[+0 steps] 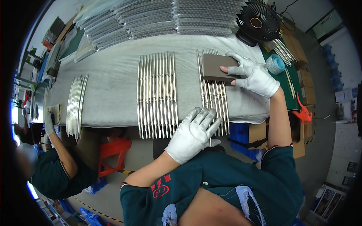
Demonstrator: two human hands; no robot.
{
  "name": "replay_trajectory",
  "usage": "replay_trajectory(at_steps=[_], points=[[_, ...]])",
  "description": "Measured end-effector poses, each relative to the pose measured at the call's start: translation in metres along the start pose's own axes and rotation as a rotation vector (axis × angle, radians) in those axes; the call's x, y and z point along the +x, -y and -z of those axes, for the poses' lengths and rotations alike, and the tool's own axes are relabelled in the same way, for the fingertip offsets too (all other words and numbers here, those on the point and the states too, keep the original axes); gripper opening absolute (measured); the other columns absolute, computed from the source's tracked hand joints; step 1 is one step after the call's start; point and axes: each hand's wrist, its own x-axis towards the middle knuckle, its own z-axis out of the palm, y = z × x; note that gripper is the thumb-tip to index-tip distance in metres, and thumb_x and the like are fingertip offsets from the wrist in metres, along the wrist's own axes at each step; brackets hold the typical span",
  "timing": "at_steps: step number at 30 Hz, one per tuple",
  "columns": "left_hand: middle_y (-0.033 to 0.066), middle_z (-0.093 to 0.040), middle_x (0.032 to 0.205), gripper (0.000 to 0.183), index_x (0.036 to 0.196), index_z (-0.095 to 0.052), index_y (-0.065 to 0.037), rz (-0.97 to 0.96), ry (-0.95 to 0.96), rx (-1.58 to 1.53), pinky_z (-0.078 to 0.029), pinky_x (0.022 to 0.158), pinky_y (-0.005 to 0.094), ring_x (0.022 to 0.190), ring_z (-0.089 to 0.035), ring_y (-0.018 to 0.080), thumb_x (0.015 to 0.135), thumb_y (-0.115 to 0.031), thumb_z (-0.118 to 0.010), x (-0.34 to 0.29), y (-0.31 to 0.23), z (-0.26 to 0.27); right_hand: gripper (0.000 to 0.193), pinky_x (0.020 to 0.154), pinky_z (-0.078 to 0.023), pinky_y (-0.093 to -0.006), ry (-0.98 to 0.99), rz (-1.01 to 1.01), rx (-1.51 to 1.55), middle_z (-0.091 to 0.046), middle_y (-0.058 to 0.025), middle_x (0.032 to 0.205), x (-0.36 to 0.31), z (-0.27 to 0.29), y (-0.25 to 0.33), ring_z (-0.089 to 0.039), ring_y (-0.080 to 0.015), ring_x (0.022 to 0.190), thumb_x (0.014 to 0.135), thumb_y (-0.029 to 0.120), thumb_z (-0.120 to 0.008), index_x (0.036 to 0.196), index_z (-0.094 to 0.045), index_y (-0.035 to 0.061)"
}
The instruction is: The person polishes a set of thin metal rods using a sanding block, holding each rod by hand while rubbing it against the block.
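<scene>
My right hand [257,77], in a white glove with bare thumb and fingertip showing, grips a flat grey-brown block [214,67]. The block rests across the far part of a row of slim silvery metal rods [222,101]. Over the near ends of those rods lies my gloved left hand [192,135], its fingers stretched out and grey at the tips. The palm hides some of the rod ends. To the left, a wider row of similar rods [156,98] lies side by side, their near ends jutting past the table edge.
Pale cloth [109,90] covers the table. Clear ridged trays [151,19] are stacked at the back beside a black fan [258,22]. Blue tape [275,64] and a red air gun [302,111] are at right. Thin rods [77,105] lie near a co-worker [62,165] at left.
</scene>
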Motion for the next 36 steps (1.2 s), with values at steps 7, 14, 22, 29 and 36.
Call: replay_trajectory(at_steps=[7,14,22,29,36], points=[[0.017,-0.058,0.123,0.054,0.107,-0.063,-0.003,-0.067,-0.001,-0.024,-0.039,0.106,0.0462,0.12,-0.053,0.034,0.081,-0.05,-0.063,0.008,0.0,0.004,0.043,0.097,-0.044,-0.0387,0.092,0.27,-0.134,-0.051,-0.0189,0.138,0.026,-0.008,0.03,-0.053,-0.0327,0.121,0.077,0.018,-0.073,0.117,-0.07,0.0296],[0.0167,-0.059,0.121,0.047,0.101,-0.062,-0.003,-0.115,-0.016,-0.017,-0.04,0.106,0.0463,0.118,-0.055,0.0332,0.082,-0.046,-0.061,0.013,0.001,0.007,0.047,0.094,-0.045,-0.0393,-0.034,0.347,-0.161,-0.054,-0.0142,0.133,0.029,-0.017,0.034,-0.056,-0.031,0.116,0.075,0.016,-0.075,0.119,-0.069,0.029],[0.0155,-0.058,0.122,0.045,0.099,-0.062,-0.004,-0.102,-0.006,-0.026,-0.041,0.105,0.0452,0.118,-0.055,0.0326,0.081,-0.046,-0.063,0.01,0.004,0.002,0.043,0.102,-0.043,-0.0382,0.089,0.209,-0.132,-0.05,-0.0184,0.138,0.029,0.0,0.037,-0.054,-0.0317,0.119,0.074,0.011,-0.076,0.114,-0.072,0.026],[0.0157,-0.059,0.122,0.049,0.105,-0.063,-0.006,-0.084,-0.023,-0.042,-0.039,0.107,0.0455,0.119,-0.054,0.0329,0.079,-0.049,-0.065,0.004,0.006,0.001,0.046,0.101,-0.042,-0.0372,0.118,0.104,-0.204,-0.049,-0.016,0.141,-0.001,0.036,0.007,-0.053,-0.031,0.122,0.075,0.014,-0.074,0.119,-0.07,0.0262],[0.0205,-0.058,0.124,0.058,0.107,-0.062,-0.008,-0.072,-0.17,-0.169,-0.046,0.099,0.0466,0.113,-0.058,0.0375,0.07,-0.05,-0.074,-0.002,0.013,-0.003,0.051,0.106,-0.04,-0.0329,-0.017,-0.073,0.011,-0.045,-0.0117,0.148,-0.013,0.033,-0.012,-0.052,-0.0267,0.126,0.078,0.015,-0.072,0.127,-0.065,0.028]])
